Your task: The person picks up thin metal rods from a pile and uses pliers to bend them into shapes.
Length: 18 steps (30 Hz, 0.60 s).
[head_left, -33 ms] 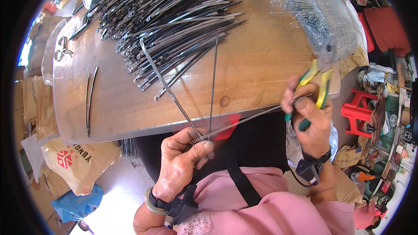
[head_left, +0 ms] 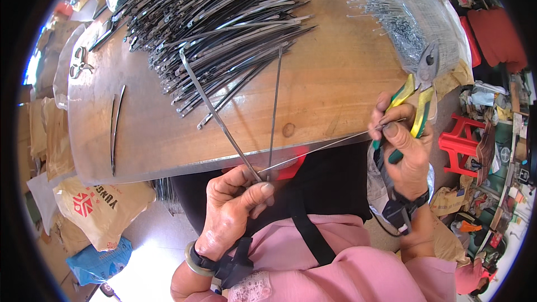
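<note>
My left hand (head_left: 238,196) is closed at the table's near edge, thumb against forefinger, pinching the lower end of a long flat metal strip (head_left: 215,113) that slants up to the left. A thinner dark strip (head_left: 274,106) rises nearly upright from the same grip. A thin metal wire (head_left: 324,146) runs from there to my right hand (head_left: 408,159), whose thumb and forefinger pinch its far end. That hand also carries pliers (head_left: 427,72) with yellow and green handles, jaws pointing up and away from the wire. The strips' ends under my left fingers are hidden.
A large pile of dark metal strips (head_left: 207,33) covers the far left of the wooden table (head_left: 330,72). Thin wires in clear plastic (head_left: 414,22) lie far right. Small cutters (head_left: 80,62) and two loose strips (head_left: 116,128) lie left; a red stool (head_left: 461,145) stands right.
My right hand has shifted slightly to the right with the pliers, whose jaws now show sharply. The wire between my hands looks thinner. My left hand has hardly moved.
</note>
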Each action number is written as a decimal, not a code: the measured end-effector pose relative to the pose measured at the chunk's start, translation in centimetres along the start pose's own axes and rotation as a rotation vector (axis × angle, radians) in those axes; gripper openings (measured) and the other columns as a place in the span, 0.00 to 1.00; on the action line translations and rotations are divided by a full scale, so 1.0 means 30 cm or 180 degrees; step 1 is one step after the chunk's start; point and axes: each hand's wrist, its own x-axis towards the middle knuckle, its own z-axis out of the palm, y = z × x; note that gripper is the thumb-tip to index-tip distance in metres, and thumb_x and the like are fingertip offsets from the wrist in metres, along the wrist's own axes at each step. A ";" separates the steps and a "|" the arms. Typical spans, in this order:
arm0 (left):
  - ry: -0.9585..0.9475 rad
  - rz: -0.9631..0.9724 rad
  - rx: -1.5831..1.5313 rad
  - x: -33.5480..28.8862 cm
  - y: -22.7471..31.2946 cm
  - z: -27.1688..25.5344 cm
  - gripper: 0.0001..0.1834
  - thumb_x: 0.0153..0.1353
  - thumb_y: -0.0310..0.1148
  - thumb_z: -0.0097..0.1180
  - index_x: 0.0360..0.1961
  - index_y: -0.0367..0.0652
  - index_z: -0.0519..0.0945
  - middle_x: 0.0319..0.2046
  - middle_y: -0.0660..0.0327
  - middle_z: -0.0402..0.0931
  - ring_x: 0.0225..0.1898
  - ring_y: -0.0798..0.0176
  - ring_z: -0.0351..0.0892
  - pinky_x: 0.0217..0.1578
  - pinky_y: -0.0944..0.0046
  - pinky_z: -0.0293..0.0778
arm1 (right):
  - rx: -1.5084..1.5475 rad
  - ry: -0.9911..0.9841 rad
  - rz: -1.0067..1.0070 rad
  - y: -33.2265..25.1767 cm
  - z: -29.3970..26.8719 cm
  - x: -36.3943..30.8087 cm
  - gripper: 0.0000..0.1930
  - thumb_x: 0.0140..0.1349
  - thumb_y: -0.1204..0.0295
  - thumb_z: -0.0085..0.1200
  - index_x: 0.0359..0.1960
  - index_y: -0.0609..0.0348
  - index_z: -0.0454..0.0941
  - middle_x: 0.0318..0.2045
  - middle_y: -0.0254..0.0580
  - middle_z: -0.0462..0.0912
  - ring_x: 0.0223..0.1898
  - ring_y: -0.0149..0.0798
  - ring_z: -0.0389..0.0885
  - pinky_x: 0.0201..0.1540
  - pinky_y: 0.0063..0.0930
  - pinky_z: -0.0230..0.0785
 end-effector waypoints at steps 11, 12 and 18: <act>-0.0180 -0.0469 0.0538 0.010 0.016 -0.002 0.04 0.60 0.23 0.62 0.36 0.33 0.81 0.22 0.63 0.77 0.19 0.76 0.69 0.20 0.76 0.63 | -0.2356 -0.1107 -0.0997 -0.049 0.049 0.047 0.07 0.52 0.81 0.65 0.32 0.63 0.82 0.37 0.40 0.79 0.35 0.37 0.79 0.39 0.26 0.71; -0.0214 -0.0510 0.0632 0.013 0.023 -0.001 0.05 0.60 0.23 0.62 0.36 0.33 0.81 0.22 0.63 0.77 0.19 0.76 0.69 0.20 0.76 0.64 | -0.2350 -0.1042 -0.0858 -0.048 0.053 0.044 0.06 0.53 0.77 0.67 0.31 0.64 0.82 0.38 0.45 0.79 0.37 0.37 0.79 0.40 0.29 0.72; -0.0526 -0.0884 0.0783 0.015 0.047 0.006 0.05 0.60 0.22 0.62 0.35 0.31 0.81 0.22 0.64 0.77 0.20 0.75 0.70 0.21 0.75 0.66 | -0.3259 -0.1612 -0.1510 -0.044 0.095 0.065 0.10 0.45 0.76 0.66 0.28 0.65 0.79 0.38 0.46 0.78 0.38 0.45 0.79 0.48 0.41 0.67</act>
